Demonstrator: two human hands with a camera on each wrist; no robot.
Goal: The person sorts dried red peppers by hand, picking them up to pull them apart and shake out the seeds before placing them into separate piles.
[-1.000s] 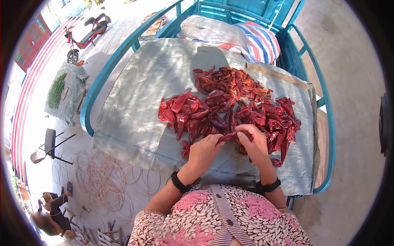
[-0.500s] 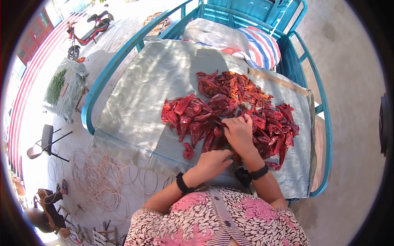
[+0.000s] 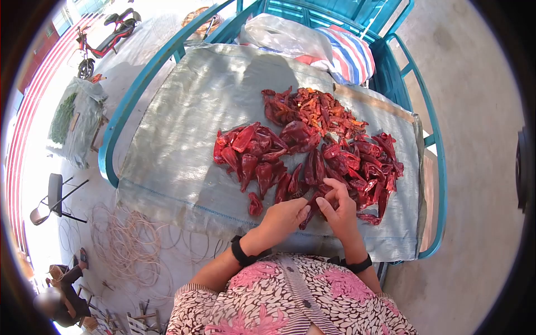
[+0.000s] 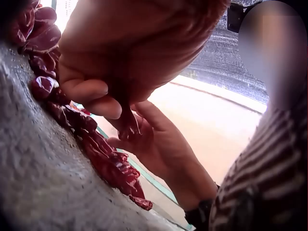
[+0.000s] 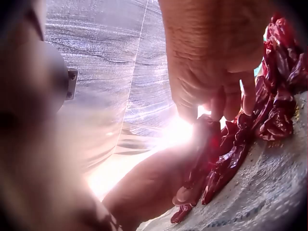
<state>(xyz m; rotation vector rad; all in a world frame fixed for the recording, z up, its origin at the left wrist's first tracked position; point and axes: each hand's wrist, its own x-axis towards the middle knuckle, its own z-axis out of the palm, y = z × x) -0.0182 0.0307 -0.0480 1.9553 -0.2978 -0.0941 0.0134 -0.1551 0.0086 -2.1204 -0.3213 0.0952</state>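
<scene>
In the head view my left hand (image 3: 285, 219) is close to my right hand (image 3: 341, 215) at the near edge of a spread of dried red peppers (image 3: 254, 151). A dark red dried pepper (image 4: 129, 126) spans the gap between them. The left wrist view shows its end poking out from the curled fingers of my left hand. My right fingertips (image 5: 219, 108) are at the pepper's other end, thumb and index finger spread apart. More long peppers (image 3: 315, 167) lie just ahead of both hands, with a heap (image 3: 368, 167) to the right.
Broken, more orange pepper pieces (image 3: 329, 111) lie behind. Everything rests on a grey-green woven sheet (image 3: 167, 139) over a blue cart with side rails (image 3: 435, 167). Plastic and striped sacks (image 3: 346, 56) stand at the back. A person (image 3: 64, 296) sits lower left, near coiled cord (image 3: 125, 240).
My right hand reached into the peppers half a second ago and has drawn back toward my left hand. A pepper now lies between them. The view has shifted slightly.
</scene>
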